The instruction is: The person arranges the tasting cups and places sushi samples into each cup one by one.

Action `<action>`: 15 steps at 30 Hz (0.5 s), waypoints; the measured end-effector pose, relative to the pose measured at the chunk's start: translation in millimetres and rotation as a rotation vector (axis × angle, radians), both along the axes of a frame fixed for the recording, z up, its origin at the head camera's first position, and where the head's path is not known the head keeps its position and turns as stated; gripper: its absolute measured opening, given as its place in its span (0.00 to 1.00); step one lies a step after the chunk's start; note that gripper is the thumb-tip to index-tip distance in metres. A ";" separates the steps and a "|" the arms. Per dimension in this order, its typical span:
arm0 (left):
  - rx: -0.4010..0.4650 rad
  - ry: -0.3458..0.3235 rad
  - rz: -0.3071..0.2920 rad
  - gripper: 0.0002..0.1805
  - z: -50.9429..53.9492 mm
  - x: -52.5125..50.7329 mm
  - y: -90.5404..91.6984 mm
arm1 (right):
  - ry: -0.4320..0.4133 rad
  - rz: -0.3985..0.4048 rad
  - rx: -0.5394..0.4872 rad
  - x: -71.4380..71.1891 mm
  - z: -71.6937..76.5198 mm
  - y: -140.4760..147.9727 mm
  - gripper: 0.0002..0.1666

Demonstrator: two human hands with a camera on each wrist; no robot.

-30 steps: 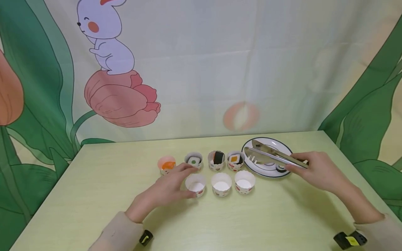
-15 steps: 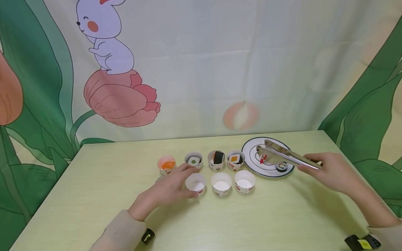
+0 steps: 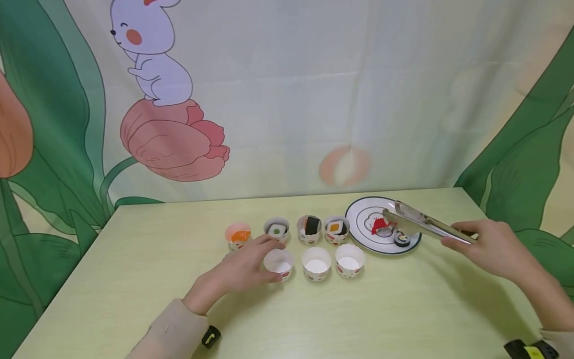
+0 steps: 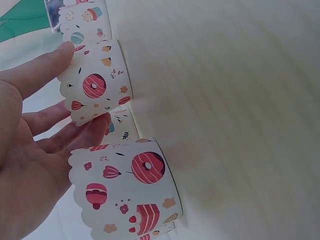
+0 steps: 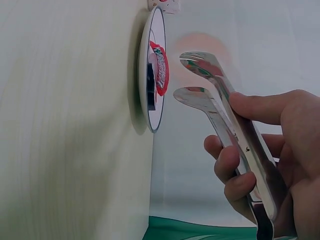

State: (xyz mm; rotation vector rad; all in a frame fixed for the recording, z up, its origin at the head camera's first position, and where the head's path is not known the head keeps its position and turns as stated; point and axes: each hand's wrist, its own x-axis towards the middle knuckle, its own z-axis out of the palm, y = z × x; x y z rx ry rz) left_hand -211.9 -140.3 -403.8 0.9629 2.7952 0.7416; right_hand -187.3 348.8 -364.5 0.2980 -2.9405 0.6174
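My left hand [image 3: 242, 267] steadies a white paper cup [image 3: 279, 263], thumb on its near side and fingers behind. Another printed cup [image 4: 125, 192] sits closest in the left wrist view; the hand mostly hides it in the head view. With my right hand [image 3: 493, 247] I hold metal tongs [image 5: 240, 135] by their arms, tips apart. They hover above the white plate [image 3: 358, 234], which carries a red-topped sushi piece [image 3: 381, 227] and a dark-rimmed sushi roll [image 3: 402, 239]. In the right wrist view nothing sits between the tong tips.
Behind stand cups with toy-like sushi: an orange-topped piece [image 3: 239, 236], a green-centred roll [image 3: 276, 230], a black-wrapped piece [image 3: 312, 226] and a yellow-centred one [image 3: 335, 228]. Two cups [image 3: 316, 264] stand right of the held one. A printed cloth [image 3: 287, 99] hangs behind the table.
My right hand has drawn the tongs to the right across the plate, uncovering the red-topped sushi and the roll. The left hand has stayed at its cup.
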 end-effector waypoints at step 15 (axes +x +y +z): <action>-0.047 -0.012 0.046 0.34 -2.5 -1.2 2.0 | -0.091 0.016 0.065 5.6 -1.8 13.5 0.36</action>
